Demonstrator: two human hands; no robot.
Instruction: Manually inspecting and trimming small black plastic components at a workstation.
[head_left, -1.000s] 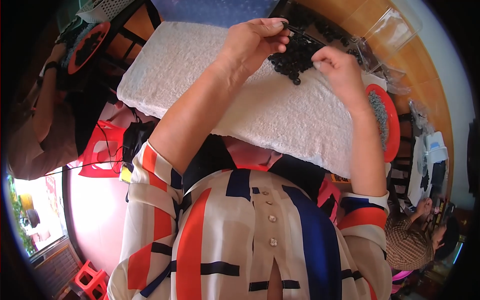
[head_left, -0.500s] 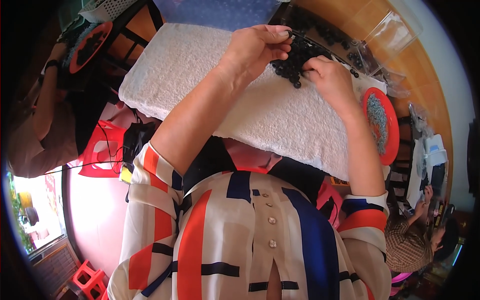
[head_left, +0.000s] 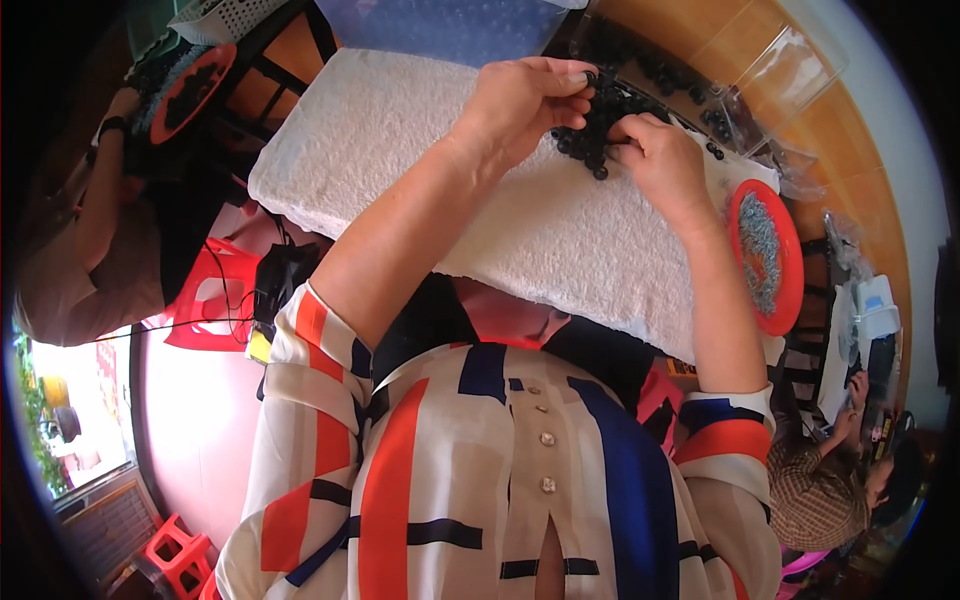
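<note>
— What do I have in my hands?
— My left hand [head_left: 525, 105] and right hand [head_left: 660, 165] meet over a clump of dark beads [head_left: 590, 130], fingers curled, both pinching at it.
— Where does the clump sit?
— Between the two hands, on the white towel [head_left: 450, 190] covering the surface.
— Anything nearby?
— A red dish [head_left: 765, 255] of small grey bits lies just right of my right hand; more dark beads [head_left: 665, 75] are scattered beyond it.
</note>
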